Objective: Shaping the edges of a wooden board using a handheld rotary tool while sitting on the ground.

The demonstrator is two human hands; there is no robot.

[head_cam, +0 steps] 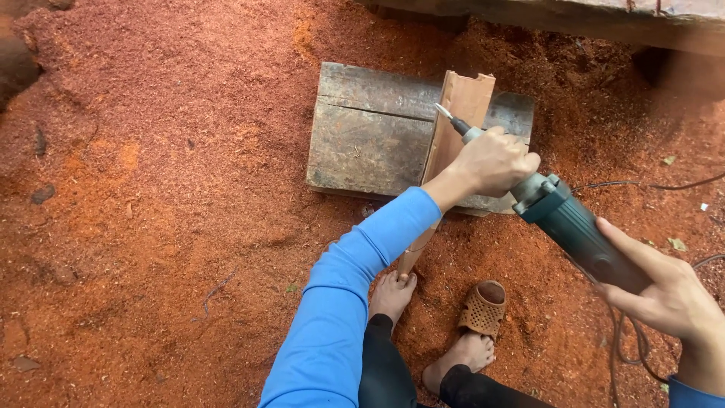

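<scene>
Nearest, two bare feet (393,295) stand on red sawdust (151,227) beside a brown slipper (483,306). The right hand (664,295) wraps its grip around the rear body of a green grinder (574,230), whose cord (627,340) trails down past it. Further out, the left hand (491,160), in a blue sleeve (355,279), clenches the grinder's front, by its side handle (453,121). Under it, a narrow plank (462,102) slants from the left foot's toes up across a grey block (370,136). A beam (589,19) lies beyond.
</scene>
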